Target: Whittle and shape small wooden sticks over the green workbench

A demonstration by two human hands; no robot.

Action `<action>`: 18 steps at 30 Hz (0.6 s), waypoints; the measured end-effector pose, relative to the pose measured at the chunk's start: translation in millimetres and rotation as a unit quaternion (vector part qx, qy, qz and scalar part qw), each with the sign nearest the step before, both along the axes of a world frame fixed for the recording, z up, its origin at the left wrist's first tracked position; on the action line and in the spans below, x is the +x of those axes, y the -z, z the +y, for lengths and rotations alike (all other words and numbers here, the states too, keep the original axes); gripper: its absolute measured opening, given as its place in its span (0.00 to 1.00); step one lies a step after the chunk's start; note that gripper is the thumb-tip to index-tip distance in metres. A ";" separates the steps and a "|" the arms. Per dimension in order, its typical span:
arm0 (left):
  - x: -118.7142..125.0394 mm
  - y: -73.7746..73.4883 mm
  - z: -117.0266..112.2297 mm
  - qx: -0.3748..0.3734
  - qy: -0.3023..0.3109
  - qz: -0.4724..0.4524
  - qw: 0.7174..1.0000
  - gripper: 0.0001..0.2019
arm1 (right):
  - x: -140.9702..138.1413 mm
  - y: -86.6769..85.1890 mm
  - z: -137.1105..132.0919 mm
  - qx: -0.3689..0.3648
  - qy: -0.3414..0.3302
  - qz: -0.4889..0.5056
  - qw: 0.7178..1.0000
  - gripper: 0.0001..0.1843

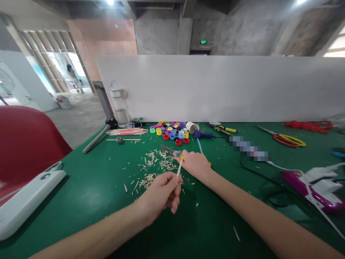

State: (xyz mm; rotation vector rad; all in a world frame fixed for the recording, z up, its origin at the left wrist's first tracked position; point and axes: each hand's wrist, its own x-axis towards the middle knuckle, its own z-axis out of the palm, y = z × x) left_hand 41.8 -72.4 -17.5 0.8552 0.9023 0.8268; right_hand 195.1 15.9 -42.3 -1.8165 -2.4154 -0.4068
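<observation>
My left hand (161,192) is closed in a pinch on a thin pale wooden stick (179,168), which points up and away from me. Just beyond it, my right hand (195,163) is wrapped round a utility knife with a broad grey blade (167,149) pointing left. Yellow parts of its handle show at the fingers, and the rest is hidden in my palm. The stick's far end meets the right hand near the knife; whether the blade touches it I cannot tell. Pale wood shavings (148,180) lie scattered on the green tabletop (88,196) below both hands.
Behind my hands lie colourful bottle caps (172,136), a blue glue gun (202,135), a bundle of sticks (128,132) and pliers (228,128). Scissors (289,140) and a purple power strip (299,185) with cables occupy the right. A white power strip (32,203) sits left.
</observation>
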 end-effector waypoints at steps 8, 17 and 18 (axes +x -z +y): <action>-17.0 4.5 21.3 0.012 -0.083 0.027 0.996 0.11 | 4.2 1.7 3.9 0.008 -0.025 -0.001 1.000 0.33; -15.6 3.9 26.0 -0.014 -0.124 0.020 0.992 0.09 | 3.8 1.8 -3.6 0.060 -0.105 -0.031 0.992 0.32; -15.6 2.6 25.9 -0.021 -0.128 0.018 0.991 0.09 | 3.9 2.1 -3.8 0.064 -0.106 -0.029 0.992 0.32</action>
